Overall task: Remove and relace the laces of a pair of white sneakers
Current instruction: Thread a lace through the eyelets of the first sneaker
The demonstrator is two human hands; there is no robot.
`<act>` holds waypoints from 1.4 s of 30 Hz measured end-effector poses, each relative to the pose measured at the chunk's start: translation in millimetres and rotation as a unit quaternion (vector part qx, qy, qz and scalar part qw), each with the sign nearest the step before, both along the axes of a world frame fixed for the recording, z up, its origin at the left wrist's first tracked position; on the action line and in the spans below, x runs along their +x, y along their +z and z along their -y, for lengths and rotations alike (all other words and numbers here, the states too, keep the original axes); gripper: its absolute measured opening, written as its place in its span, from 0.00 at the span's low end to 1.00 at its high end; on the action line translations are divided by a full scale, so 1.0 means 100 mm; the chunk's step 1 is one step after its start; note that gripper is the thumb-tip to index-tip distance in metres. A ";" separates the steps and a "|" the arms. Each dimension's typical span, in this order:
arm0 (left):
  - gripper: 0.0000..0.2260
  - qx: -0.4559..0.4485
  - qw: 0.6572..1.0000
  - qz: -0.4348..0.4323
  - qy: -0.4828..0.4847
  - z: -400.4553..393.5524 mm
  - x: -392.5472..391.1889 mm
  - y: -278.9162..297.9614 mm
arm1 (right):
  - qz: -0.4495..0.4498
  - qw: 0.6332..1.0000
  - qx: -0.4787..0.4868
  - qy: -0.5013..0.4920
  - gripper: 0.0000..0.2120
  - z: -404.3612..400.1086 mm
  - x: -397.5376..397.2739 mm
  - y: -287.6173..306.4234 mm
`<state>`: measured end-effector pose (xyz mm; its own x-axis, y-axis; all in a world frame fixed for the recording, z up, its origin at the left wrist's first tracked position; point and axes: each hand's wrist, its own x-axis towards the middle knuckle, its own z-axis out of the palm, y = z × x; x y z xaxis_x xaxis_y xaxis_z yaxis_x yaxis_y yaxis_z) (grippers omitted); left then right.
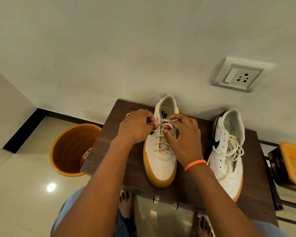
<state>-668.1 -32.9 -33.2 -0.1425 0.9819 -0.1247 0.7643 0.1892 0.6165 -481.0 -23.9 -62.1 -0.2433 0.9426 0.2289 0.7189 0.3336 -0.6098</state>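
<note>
Two white sneakers with tan soles stand on a dark wooden table (109,151). The left sneaker (160,161) is laced up most of its eyelets with a cream lace (161,142). My left hand (137,127) pinches a lace end at the top left eyelets. My right hand (183,135) holds a loop of the same lace at the top right side between thumb and fingers. The right sneaker (227,165) has bare eyelets, and a loose cream lace (232,149) lies piled on its tongue.
An orange bucket (70,151) stands on the floor left of the table, with a bit of lace hanging over it. An orange tray (294,161) and a dark box (275,168) sit at the right. A wall socket (239,76) is behind. My bare feet show below the table edge.
</note>
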 end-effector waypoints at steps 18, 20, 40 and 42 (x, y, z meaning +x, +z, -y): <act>0.08 0.086 0.977 0.162 0.110 -0.01 -0.04 0.11 | 0.143 0.986 0.041 0.071 0.14 0.21 -0.29 0.05; 0.08 0.080 0.980 0.142 0.112 -0.02 -0.07 0.06 | 0.151 0.985 0.038 0.075 0.11 0.24 -0.32 0.02; 0.20 0.025 0.945 0.324 -0.028 0.10 0.23 0.39 | -0.472 0.876 -0.088 -0.041 0.04 -0.09 0.22 0.49; 0.18 0.032 0.942 0.332 -0.030 0.10 0.23 0.39 | -0.534 0.836 -0.114 -0.052 0.02 -0.10 0.28 0.54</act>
<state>-645.0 -43.3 5.5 0.0029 0.9942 -0.1074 0.2137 0.1043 0.9713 -452.7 -13.6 -7.8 0.0718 0.9946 0.0750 -0.2574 0.0911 -0.9620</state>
